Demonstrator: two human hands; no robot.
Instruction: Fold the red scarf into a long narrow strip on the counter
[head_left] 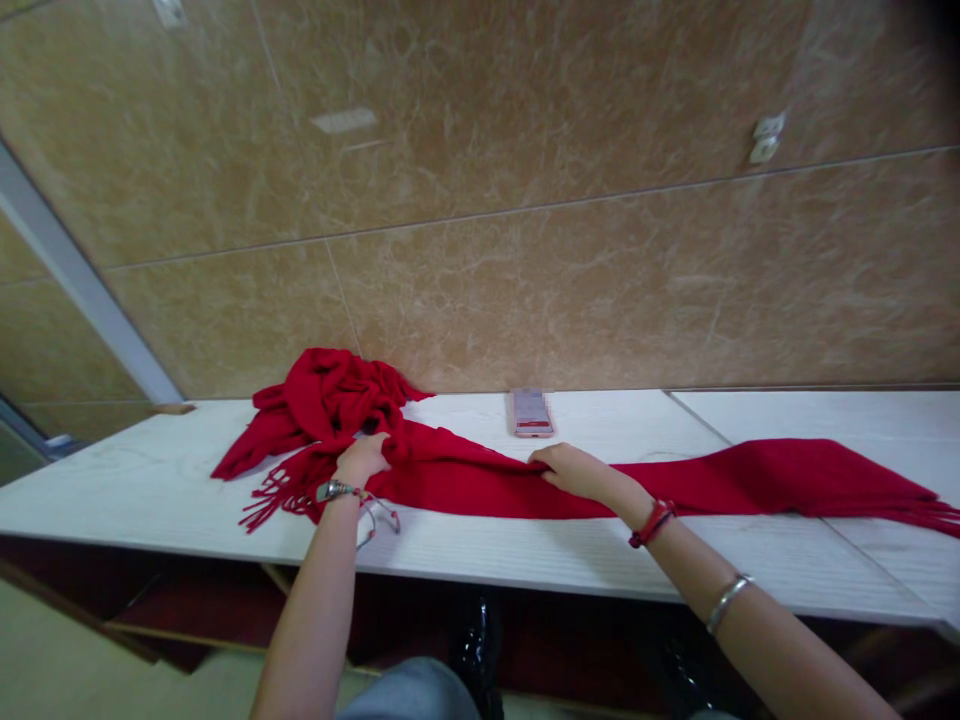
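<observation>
A long red scarf (465, 487) with fringed ends lies stretched across the white tabletop, its strip folded lengthwise. Near its left end, my left hand (363, 459) is closed on the cloth, with fringe spread just beside the wrist. My right hand (568, 470) pinches the scarf's upper edge around its middle; the fingertips are partly hidden in the fabric. To the right, the strip runs on flat and ends in fringe at the picture's edge. A crumpled heap of red cloth (330, 395) sits behind my left hand, touching the scarf.
A phone (531, 413) with a lit screen lies behind the scarf, near the tan marble-look wall (510, 290). The white tabletop (465, 550) has seams at the right. Beneath its front edge are dark reddish shelves (202, 600). A wall socket (766, 138) is at upper right.
</observation>
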